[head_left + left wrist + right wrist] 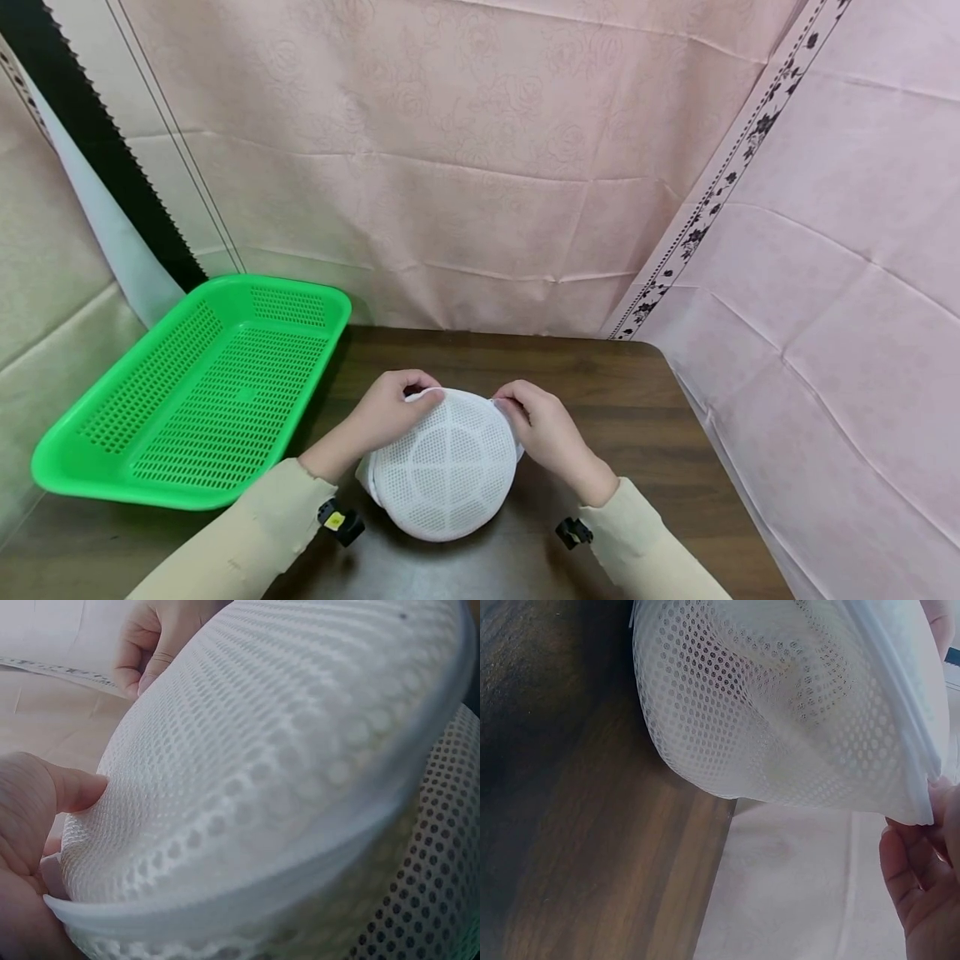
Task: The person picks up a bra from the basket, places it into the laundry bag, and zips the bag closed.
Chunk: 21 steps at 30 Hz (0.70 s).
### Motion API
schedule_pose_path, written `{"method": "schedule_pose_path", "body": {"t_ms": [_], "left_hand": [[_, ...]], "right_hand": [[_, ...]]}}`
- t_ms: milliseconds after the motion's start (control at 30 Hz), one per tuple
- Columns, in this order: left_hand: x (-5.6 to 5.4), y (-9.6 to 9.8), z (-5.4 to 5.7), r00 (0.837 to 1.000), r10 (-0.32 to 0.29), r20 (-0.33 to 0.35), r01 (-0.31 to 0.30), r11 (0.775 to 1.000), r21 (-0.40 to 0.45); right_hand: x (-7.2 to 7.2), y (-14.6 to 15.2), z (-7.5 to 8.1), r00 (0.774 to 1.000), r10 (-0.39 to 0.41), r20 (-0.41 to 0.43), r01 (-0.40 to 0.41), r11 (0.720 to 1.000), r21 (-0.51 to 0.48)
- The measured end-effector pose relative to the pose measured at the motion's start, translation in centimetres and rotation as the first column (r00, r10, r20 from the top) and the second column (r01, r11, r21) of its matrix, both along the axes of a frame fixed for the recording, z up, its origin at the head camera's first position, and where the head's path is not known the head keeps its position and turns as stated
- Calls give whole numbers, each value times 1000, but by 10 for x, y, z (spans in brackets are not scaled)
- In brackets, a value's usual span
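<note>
A round white mesh laundry bag (450, 475) stands tilted over the table's near middle, its flat disc face toward the head camera. My left hand (393, 410) pinches its upper left rim, thumb on the mesh face. At the upper right rim my right hand (543, 427) grips the edge with thumb and fingers. The left wrist view shows the left thumb pressing into the mesh (225, 750), above a smooth white seam band. In the right wrist view, the right fingertips (900, 862) hold the end of a white edge strip (900, 705). Folds show in the mesh side wall.
A green plastic basket (225, 400) with slotted sides stands on the left of the brown wooden table (600, 375). Pale pink cloth sheets (480, 167) hang behind and to the right. Each forearm carries a small black wrist camera (341, 522).
</note>
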<state>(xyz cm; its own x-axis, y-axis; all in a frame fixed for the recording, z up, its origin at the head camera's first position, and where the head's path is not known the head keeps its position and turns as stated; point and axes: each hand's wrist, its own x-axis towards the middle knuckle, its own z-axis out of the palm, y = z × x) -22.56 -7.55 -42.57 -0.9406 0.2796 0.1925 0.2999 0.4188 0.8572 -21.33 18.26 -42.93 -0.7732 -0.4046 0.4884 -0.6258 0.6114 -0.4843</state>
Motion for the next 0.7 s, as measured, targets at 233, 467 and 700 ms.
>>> {"method": "schedule_pose_path", "body": {"t_ms": [233,467,700], "left_hand": [[-1,-4,-1,996,52,68,-53,999,11],[-2,-8,-2,977,61,205,-85,990,112],[-1,-8,-2,966,70,248,-108,984,144]], "right_hand": [[-2,2,-2,999,-7,-31,8,1000,3],[-2,4,-3,999,-14,-48,14,1000,-5],[-1,4,-3,998,-31,-46,30,999,-24]]}}
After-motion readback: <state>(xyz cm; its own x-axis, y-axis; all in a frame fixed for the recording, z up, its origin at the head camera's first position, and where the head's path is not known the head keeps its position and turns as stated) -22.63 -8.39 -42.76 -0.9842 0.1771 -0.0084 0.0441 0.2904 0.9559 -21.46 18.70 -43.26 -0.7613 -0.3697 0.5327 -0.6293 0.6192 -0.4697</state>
